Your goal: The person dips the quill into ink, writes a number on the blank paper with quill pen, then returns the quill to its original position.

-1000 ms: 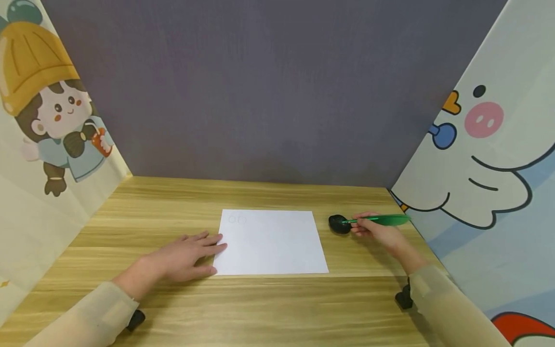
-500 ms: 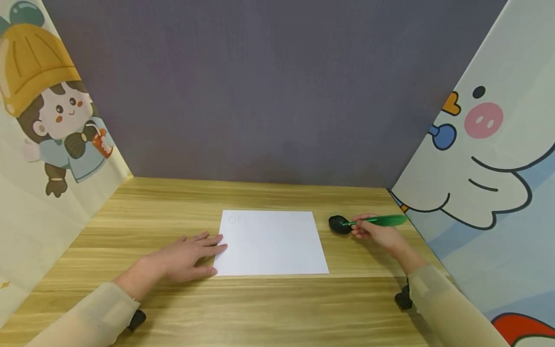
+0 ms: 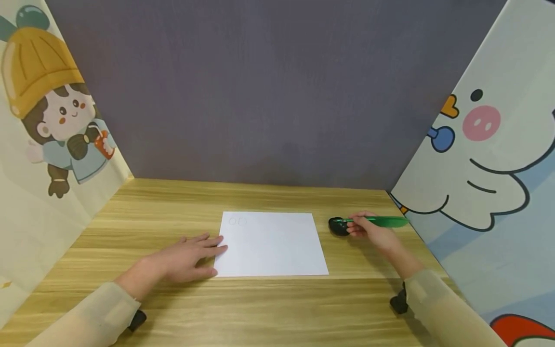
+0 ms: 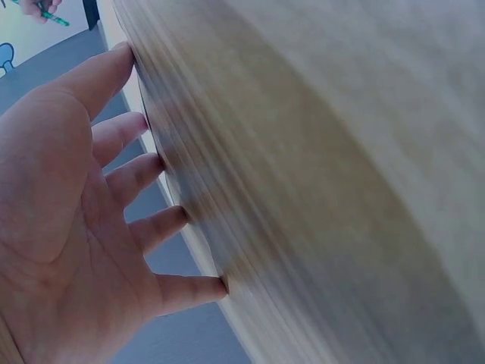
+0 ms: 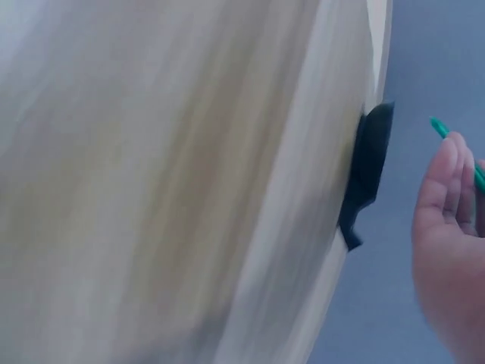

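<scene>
Wood-grain laminate forms the surface [image 3: 277, 308] in the head view, boxed in by a dull purple back wall [image 3: 269, 91] and cartoon-printed side panels [image 3: 52, 144]. A white rectangular sheet of paper [image 3: 270, 244] lies flat at the centre, with faint pencil-like marks near its far left corner. The left hand [image 3: 186, 260] lies palm down, fingers straight and released, with the fingertips touching the sheet's left edge and pinning it. To the right of the paper, apart from it, sits a small black rounded inkwell-like pot [image 3: 338, 226]. The right hand [image 3: 368, 232] pinches a green feather-shaped pen [image 3: 377, 221], whose tip reaches over or into the pot; whether it touches cannot be told. The left wrist view shows the left hand [image 4: 68, 227] close up, fingers spread and flat against the blurred wooden surface [image 4: 318, 174], grasping nothing; the pen and the other hand appear tiny in the far top corner. The right wrist view shows the black pot [image 5: 367, 171] edge-on against the surface [image 5: 167, 182], with the right hand [image 5: 451, 250] beside it and the green pen [image 5: 455, 148] projecting from curled fingers. Judged from this, doing the step well means keeping the pen's tip low and centred over the pot, moving gently so the pot does not slide, while the flat hand keeps steady pressure on the paper.
</scene>
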`<state>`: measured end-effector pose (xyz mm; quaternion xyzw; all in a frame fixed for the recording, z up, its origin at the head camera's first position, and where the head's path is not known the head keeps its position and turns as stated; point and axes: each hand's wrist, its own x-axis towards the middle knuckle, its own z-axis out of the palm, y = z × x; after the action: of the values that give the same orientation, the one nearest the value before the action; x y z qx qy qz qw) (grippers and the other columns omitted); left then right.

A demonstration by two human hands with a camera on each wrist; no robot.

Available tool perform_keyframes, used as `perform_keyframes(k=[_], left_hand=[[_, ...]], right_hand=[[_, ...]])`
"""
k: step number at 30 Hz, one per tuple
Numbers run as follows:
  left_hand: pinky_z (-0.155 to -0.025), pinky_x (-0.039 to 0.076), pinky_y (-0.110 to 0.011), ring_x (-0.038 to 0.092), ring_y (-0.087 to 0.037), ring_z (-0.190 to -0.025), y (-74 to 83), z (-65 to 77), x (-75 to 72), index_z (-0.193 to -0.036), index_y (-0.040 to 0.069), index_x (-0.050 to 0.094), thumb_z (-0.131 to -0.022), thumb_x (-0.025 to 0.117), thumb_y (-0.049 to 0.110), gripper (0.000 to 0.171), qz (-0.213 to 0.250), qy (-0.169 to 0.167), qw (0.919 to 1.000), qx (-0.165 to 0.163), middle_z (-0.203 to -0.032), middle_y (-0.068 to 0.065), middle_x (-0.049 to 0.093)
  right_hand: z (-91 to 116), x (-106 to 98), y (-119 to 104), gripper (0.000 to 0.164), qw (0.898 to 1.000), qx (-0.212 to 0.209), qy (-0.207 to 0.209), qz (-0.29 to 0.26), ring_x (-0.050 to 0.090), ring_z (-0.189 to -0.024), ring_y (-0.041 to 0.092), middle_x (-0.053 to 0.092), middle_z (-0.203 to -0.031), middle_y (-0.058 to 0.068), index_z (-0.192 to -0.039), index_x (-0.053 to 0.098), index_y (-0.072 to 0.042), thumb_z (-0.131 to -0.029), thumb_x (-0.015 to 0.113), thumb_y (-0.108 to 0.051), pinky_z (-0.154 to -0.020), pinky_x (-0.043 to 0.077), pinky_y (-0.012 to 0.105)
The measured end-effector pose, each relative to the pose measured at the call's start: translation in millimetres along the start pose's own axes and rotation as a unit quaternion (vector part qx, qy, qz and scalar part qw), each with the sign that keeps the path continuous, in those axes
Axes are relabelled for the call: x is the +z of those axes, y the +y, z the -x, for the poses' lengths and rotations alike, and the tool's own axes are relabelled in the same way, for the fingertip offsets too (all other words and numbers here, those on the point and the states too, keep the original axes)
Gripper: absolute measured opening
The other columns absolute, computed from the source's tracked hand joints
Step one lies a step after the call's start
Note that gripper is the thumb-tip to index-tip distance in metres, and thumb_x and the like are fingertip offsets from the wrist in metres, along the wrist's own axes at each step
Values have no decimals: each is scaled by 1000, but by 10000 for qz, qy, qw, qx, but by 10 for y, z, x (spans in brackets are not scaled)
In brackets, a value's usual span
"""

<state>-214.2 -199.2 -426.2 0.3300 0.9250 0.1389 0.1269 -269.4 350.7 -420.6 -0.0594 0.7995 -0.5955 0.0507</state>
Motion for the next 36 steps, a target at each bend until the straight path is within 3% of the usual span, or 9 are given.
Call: perform_keyframes(k=[9, 14, 22, 33, 36], left_hand=[[-118, 24, -90, 28, -52, -165, -8, -6, 9, -169, 21, 47, -109, 63, 55, 70, 87, 7, 10000, 19, -180, -11, 35], [-117, 24, -91, 28, -53, -165, -11, 0, 6, -168, 19, 48, -109, 63, 53, 70, 144, 25, 9999, 44, -179, -12, 36], [-117, 25, -91, 28, -54, -165, -19, -13, 7, -168, 18, 47, -110, 62, 54, 70, 155, 6, 9998, 98, -179, -13, 35], [-115, 26, -92, 28, -55, -164, -16, -32, 19, -168, 18, 48, -109, 63, 55, 71, 162, 24, 9997, 158, -179, -13, 37], [-114, 26, -93, 28, -56, -163, -6, -21, 4, -167, 18, 49, -109, 63, 54, 70, 164, 28, 9997, 166, -178, -14, 37]], right_hand=[[-137, 317, -169, 45, 9998, -68, -76, -163, 76, -101, 12, 76, -114, 9, -148, 50, 15, -119, 44, -19, -94, 65, 26], [-254, 550, -238, 45, 9997, -115, -99, -191, 77, -111, 25, 76, -120, 14, -149, 56, 12, -117, 49, -19, -99, 65, 36], [-401, 868, -269, 42, 9984, -271, -340, -355, 79, -106, 21, 69, -134, 37, -146, 60, 11, -116, 55, -17, -100, 66, 39], [-585, 1231, -372, 42, 9972, -183, -527, -495, 78, -113, 33, 65, -138, 41, -147, 60, 12, -115, 56, -15, -110, 59, 58], [-649, 1333, -401, 42, 9971, -213, -578, -448, 79, -108, 29, 67, -136, 39, -146, 61, 12, -115, 57, -16, -107, 61, 56]])
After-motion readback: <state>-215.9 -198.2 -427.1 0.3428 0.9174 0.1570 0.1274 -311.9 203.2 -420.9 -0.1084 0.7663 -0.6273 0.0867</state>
